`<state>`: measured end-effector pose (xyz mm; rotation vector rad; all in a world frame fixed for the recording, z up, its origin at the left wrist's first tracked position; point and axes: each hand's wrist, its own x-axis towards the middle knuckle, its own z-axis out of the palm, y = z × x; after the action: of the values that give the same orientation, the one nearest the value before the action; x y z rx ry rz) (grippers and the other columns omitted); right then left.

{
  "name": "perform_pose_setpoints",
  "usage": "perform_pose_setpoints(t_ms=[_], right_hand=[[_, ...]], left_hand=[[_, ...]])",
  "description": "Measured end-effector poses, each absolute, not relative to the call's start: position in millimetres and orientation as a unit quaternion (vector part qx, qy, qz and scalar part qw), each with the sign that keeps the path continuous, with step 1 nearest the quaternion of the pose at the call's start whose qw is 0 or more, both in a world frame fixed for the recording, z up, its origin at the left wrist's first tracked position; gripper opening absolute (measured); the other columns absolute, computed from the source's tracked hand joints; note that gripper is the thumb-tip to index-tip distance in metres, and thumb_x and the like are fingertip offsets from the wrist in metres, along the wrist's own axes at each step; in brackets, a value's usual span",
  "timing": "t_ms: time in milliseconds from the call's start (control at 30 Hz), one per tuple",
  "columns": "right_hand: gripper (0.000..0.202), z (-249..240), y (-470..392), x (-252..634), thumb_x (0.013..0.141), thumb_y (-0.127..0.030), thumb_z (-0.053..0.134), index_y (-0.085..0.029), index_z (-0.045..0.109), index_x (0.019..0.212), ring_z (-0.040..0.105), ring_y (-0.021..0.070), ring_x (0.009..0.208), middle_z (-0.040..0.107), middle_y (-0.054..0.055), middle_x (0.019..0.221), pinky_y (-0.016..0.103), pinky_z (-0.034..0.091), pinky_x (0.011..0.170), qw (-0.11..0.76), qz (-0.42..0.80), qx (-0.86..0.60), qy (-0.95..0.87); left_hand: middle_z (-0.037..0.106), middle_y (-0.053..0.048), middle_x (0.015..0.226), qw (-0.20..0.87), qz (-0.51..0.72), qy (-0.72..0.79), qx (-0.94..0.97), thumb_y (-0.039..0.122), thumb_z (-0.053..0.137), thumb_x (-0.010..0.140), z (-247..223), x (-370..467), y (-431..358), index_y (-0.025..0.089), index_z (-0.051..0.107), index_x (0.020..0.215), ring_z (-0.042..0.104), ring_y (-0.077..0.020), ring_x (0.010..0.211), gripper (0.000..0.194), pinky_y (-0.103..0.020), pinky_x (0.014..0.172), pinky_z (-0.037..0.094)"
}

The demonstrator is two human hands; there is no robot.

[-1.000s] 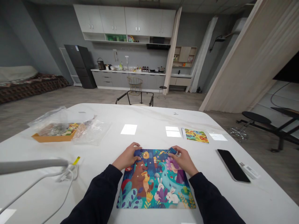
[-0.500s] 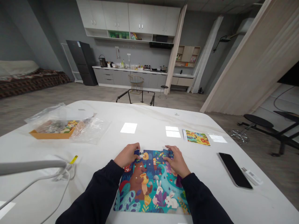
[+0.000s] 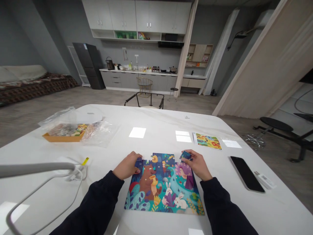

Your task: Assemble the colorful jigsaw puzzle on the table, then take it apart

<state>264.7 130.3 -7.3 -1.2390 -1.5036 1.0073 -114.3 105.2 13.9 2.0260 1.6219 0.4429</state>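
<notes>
white table — right hand pinches puzzle piece.

Counted on the table
Two hands, one jigsaw puzzle, one loose piece, one phone, one picture card, one orange box, one plastic bag.

1. One view only, worn on the person's head, looking forward and down across the white table.
2. It sits close over the near table edge; both forearms enter from the bottom.
3. Beyond the table's far edge it takes in a kitchen wall, with a curtain at right.
</notes>
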Motion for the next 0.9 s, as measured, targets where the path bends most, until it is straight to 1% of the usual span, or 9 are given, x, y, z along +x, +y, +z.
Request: perform_pose_setpoints(t_ms=[100, 200, 333, 467, 533, 600, 733, 833, 900], right_hand=[[0.038, -8.7, 116.8, 287.9, 0.071, -0.028, 0.082, -0.021, 0.079, 0.108, 0.073, 0.0282, 0.098, 0.079, 0.008, 0.104, 0.044, 0.057, 0.092, 0.4, 0.352, -0.539, -0.653], [0.045, -15.2, 107.4, 295.5, 0.065, -0.019, 0.081, -0.022, 0.08, 0.11, 0.071, 0.0292, 0.107, 0.076, 0.009, 0.11, 0.045, 0.054, 0.101, 0.373, 0.27, -0.565, -0.684], [0.05, -21.8, 107.1, 293.4, 0.064, -0.018, 0.081, -0.022, 0.078, 0.114, 0.069, 0.0294, 0.109, 0.075, 0.009, 0.113, 0.046, 0.054, 0.1, 0.345, 0.228, -0.586, -0.697], [0.049, -23.3, 109.5, 295.3, 0.062, -0.021, 0.084, -0.022, 0.077, 0.11, 0.066, 0.0323, 0.11, 0.076, 0.009, 0.109, 0.051, 0.051, 0.102, 0.338, 0.218, -0.591, -0.699], [0.048, -23.6, 109.8, 296.3, 0.062, -0.02, 0.083, -0.022, 0.076, 0.11, 0.066, 0.0315, 0.107, 0.075, 0.008, 0.107, 0.051, 0.051, 0.101, 0.336, 0.219, -0.59, -0.701], [0.048, -23.3, 109.4, 295.7, 0.062, -0.018, 0.081, -0.023, 0.074, 0.109, 0.068, 0.0295, 0.105, 0.074, 0.007, 0.107, 0.048, 0.052, 0.099, 0.336, 0.224, -0.586, -0.702], [0.05, -19.1, 107.1, 290.9, 0.061, -0.016, 0.078, -0.025, 0.073, 0.111, 0.068, 0.0271, 0.104, 0.071, 0.005, 0.108, 0.042, 0.054, 0.095, 0.354, 0.238, -0.578, -0.695], [0.051, -12.0, 105.2, 289.4, 0.06, -0.019, 0.079, -0.025, 0.077, 0.111, 0.069, 0.0269, 0.098, 0.071, 0.005, 0.103, 0.042, 0.055, 0.091, 0.37, 0.257, -0.583, -0.676], [0.041, -6.1, 104.3, 291.1, 0.062, -0.024, 0.081, -0.023, 0.08, 0.103, 0.07, 0.0269, 0.093, 0.073, 0.006, 0.099, 0.042, 0.056, 0.088, 0.384, 0.29, -0.578, -0.659]], left_hand=[[0.064, -0.008, 0.107, 0.239, 0.154, 0.604, 0.744, 0.003, 0.079, 0.056, 14.6, -111.0, 107.2, 0.019, 0.069, 0.104, 0.067, -0.0308, 0.102, 0.051, -0.037, 0.09, 0.051], [0.063, -0.005, 0.097, 0.231, 0.151, 0.604, 0.748, 0.002, 0.074, 0.059, 15.7, -107.7, 103.6, 0.02, 0.061, 0.09, 0.065, -0.0295, 0.095, 0.039, -0.035, 0.083, 0.047], [0.061, 0.0, 0.084, 0.241, 0.157, 0.598, 0.748, 0.003, 0.068, 0.069, 15.4, -107.2, 97.7, 0.023, 0.051, 0.093, 0.063, -0.0248, 0.084, 0.036, -0.032, 0.075, 0.043], [0.063, -0.001, 0.088, 0.254, 0.181, 0.603, 0.734, 0.014, 0.065, 0.083, 18.3, -118.0, 96.1, 0.023, 0.049, 0.098, 0.063, -0.0231, 0.086, 0.024, -0.032, 0.076, 0.044], [0.064, -0.001, 0.088, 0.272, 0.184, 0.594, 0.734, 0.021, 0.063, 0.087, 21.3, -123.9, 91.5, 0.023, 0.05, 0.099, 0.064, -0.0224, 0.085, 0.017, -0.032, 0.076, 0.047], [0.065, -0.001, 0.093, 0.296, 0.177, 0.571, 0.745, 0.022, 0.066, 0.083, 23.6, -125.5, 82.2, 0.023, 0.053, 0.098, 0.064, -0.0219, 0.087, 0.02, -0.032, 0.078, 0.05], [0.062, -0.006, 0.112, 0.296, 0.162, 0.549, 0.765, 0.009, 0.07, 0.067, 22.5, -115.4, 60.5, 0.022, 0.054, 0.094, 0.062, -0.025, 0.102, 0.034, -0.035, 0.09, 0.05], [0.059, -0.008, 0.109, 0.269, 0.151, 0.57, 0.761, 0.004, 0.068, 0.066, 19.7, -108.8, 55.3, 0.022, 0.053, 0.094, 0.058, -0.029, 0.104, 0.036, -0.04, 0.092, 0.046], [0.058, -0.007, 0.105, 0.261, 0.144, 0.579, 0.759, 0.004, 0.07, 0.064, 18.6, -108.2, 57.8, 0.022, 0.053, 0.095, 0.057, -0.0302, 0.103, 0.04, -0.04, 0.091, 0.045]])
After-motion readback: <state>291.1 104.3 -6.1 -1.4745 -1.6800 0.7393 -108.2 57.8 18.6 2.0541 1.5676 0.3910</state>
